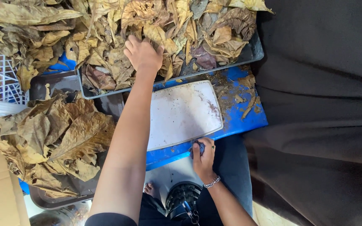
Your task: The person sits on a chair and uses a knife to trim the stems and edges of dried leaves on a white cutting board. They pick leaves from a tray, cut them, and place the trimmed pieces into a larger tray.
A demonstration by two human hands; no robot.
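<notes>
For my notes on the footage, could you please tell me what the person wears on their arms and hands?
Both forearms are bare. The left arm has a dark sleeve edge near the shoulder. The right hand has a ring with a dark stone, and a silver chain bracelet circles the wrist. No gloves.

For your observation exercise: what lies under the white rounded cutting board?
The white rounded cutting board rests on a blue surface strewn with dried leaf crumbs. What lies beneath the board's middle is covered. The right hand touches its near edge.

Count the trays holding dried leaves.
2. One grey tray lies along the top, where the left hand digs into the leaves. A second tray sits lower left. More may be hidden under leaves.
</notes>
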